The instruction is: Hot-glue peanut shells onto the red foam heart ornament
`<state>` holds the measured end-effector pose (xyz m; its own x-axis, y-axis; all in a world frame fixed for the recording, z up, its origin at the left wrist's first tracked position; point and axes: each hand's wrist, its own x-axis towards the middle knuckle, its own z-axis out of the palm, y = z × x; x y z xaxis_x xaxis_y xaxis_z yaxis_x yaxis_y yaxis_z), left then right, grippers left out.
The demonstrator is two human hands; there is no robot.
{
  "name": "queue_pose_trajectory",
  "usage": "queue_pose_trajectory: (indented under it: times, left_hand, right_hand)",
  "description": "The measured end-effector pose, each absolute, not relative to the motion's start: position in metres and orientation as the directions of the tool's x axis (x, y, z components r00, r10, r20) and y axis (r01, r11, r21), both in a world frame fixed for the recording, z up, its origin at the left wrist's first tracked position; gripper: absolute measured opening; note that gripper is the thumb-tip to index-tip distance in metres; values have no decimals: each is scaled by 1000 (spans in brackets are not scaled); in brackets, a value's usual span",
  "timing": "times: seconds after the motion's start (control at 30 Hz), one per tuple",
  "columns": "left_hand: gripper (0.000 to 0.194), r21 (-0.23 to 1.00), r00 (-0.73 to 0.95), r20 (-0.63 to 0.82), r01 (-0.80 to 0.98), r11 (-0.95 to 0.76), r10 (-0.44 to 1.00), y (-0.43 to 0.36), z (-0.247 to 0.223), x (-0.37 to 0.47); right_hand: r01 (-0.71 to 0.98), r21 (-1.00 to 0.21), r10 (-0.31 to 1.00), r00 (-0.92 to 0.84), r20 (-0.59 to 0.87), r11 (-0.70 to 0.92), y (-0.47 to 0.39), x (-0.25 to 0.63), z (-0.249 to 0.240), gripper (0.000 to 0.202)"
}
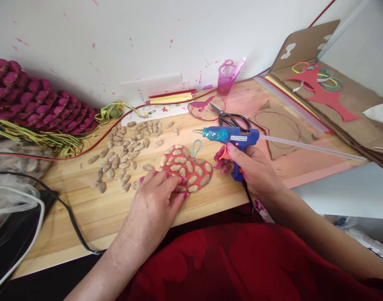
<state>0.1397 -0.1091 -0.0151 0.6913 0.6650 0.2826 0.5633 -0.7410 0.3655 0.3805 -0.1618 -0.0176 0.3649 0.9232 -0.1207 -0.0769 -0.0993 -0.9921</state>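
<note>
A red heart-shaped piece (198, 170) covered with several peanuts lies on the wooden table, a light blue loop (196, 148) at its top notch. My left hand (156, 196) rests over its lower left part, fingers bent, with fingertips at the peanuts near the lower edge; what they pinch, if anything, is hidden. My right hand (249, 167) is wrapped round the handle of a blue glue gun (230, 136), whose nozzle points left above the table, beyond the heart. A clear glue stick (310, 147) sticks out of its back. Loose peanuts (125, 154) are scattered left of the heart.
Black scissors (232, 120) lie behind the glue gun, near a pink-stained cup (225, 78). Cardboard (284, 129) with a drawn outline is at right, beside a box with red scraps (325, 94). Magenta craft work (37, 98), cords and a plastic bag (11, 184) sit at left.
</note>
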Motion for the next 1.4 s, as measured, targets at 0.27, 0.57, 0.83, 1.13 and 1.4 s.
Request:
queue_pose_trajectory:
  times: [0.27, 0.57, 0.83, 1.13, 1.4]
  left_hand:
    - [10, 372, 661, 310, 577, -727, 683, -106, -8, 132]
    - [15, 367, 664, 376, 534, -762, 646, -98, -4, 106]
    - [14, 418, 649, 373, 520, -745, 663, -109, -11, 113]
    - [12, 347, 656, 466, 481, -805, 593, -106, -8, 110]
    - [12, 338, 678, 449, 474, -813, 582, -99, -22, 105]
  right_hand:
    - [-88, -992, 927, 358, -116, -90, -161, 380, -20, 41]
    - [-106, -992, 927, 359, -107, -74, -162, 379, -20, 36]
    - [-104, -992, 927, 359, -103, -70, -159, 380, -23, 38]
    - [-131, -988, 912, 391, -123, -77, -158, 381, -27, 45]
    - [-192, -981, 924, 369, -101, -31, -154, 382, -27, 50]
